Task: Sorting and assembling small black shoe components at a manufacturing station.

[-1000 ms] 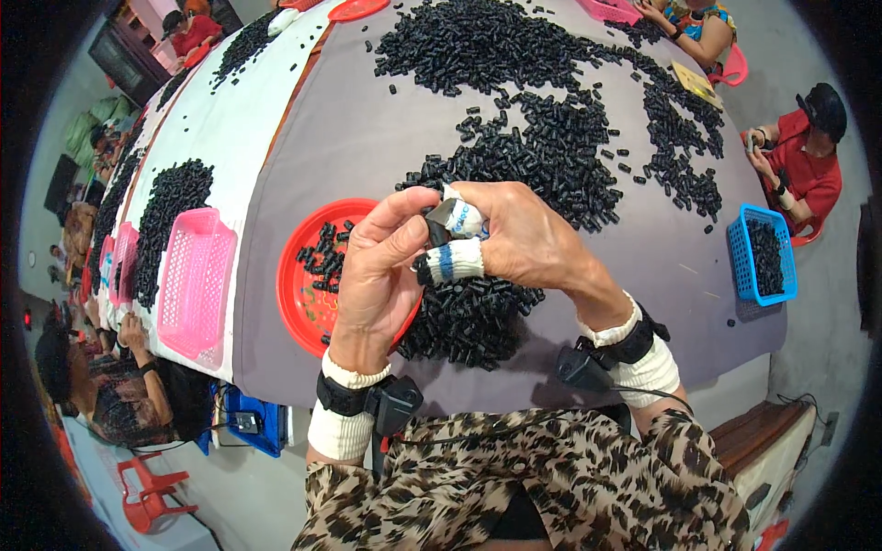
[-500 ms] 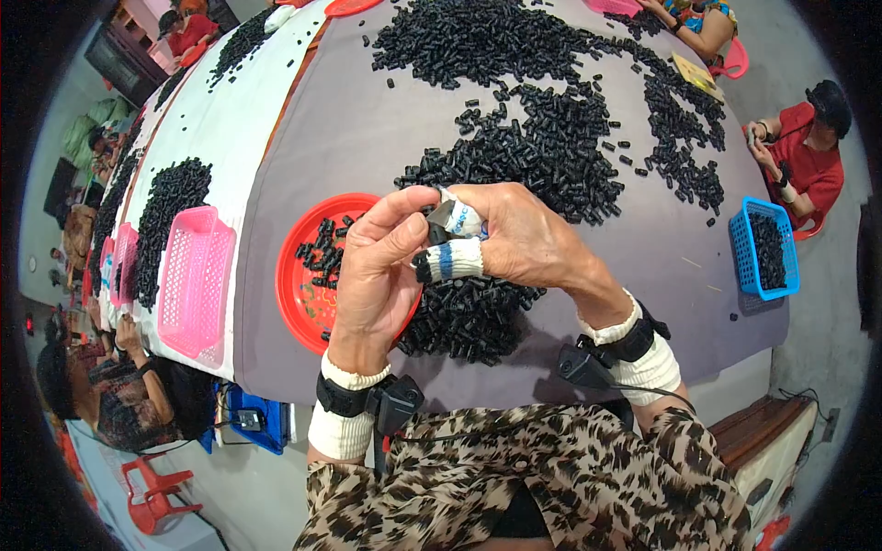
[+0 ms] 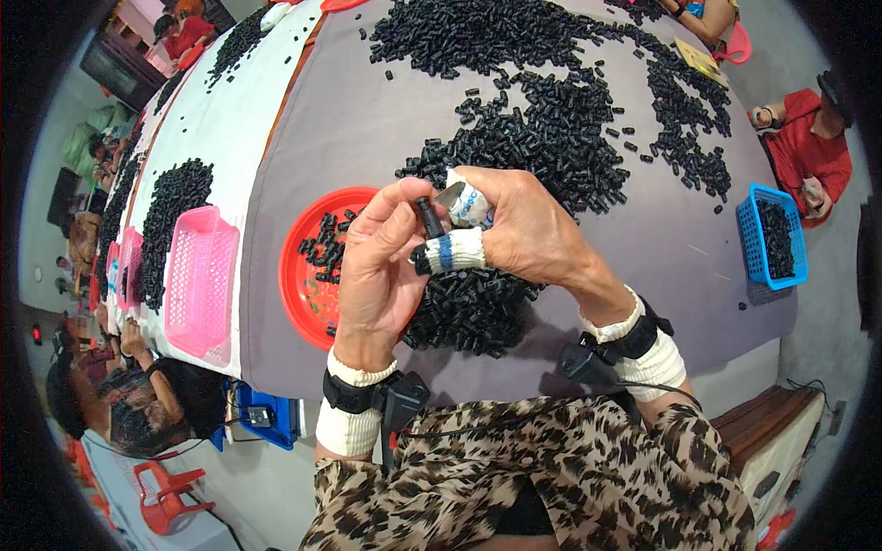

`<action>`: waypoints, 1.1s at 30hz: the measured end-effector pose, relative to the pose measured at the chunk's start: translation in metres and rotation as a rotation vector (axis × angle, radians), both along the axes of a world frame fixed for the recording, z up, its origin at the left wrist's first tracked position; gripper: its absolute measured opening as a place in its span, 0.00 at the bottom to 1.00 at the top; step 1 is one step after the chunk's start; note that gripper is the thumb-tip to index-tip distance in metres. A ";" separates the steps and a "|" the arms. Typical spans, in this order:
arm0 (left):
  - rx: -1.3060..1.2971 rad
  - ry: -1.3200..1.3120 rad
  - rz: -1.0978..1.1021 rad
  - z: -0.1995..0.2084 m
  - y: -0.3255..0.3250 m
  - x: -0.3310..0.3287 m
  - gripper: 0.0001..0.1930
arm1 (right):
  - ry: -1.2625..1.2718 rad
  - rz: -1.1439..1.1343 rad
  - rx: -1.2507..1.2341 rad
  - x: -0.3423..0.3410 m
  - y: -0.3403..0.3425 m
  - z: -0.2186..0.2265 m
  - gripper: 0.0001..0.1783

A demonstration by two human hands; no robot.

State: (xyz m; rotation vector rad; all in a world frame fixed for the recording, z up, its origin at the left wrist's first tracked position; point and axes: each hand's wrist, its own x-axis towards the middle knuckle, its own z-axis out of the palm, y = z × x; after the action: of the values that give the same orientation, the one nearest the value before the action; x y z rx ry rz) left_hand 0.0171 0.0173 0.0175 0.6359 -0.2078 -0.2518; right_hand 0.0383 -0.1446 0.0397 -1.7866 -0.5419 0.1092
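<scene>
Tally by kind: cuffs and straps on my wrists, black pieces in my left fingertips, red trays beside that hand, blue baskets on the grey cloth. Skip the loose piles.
White cuffs: 2
Black straps: 2
Black piece in the left hand: 1
Red tray: 1
Blue basket: 1
Total: 7

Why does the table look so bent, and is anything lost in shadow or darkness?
In the head view, the fisheye lens bows the grey tabletop and the corners go black; there too, pieces in the near black heap partly merge, and the blue basket casts a soft shadow, but the left hand's black piece stays distinguishable.
</scene>
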 end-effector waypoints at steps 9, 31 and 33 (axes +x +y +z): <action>-0.002 -0.018 -0.006 -0.005 -0.001 0.000 0.12 | -0.082 0.014 0.010 -0.004 -0.002 0.004 0.15; 0.109 0.058 0.074 0.000 -0.005 -0.004 0.13 | -0.088 -0.019 0.004 -0.001 -0.006 -0.001 0.15; 0.093 0.031 0.058 -0.003 -0.005 -0.005 0.14 | -0.120 -0.013 -0.014 -0.001 -0.006 0.000 0.15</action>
State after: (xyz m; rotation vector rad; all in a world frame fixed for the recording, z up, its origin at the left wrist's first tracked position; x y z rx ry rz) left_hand 0.0121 0.0125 0.0150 0.7286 -0.1482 -0.2160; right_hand 0.0377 -0.1509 0.0398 -1.8181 -0.6163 -0.0027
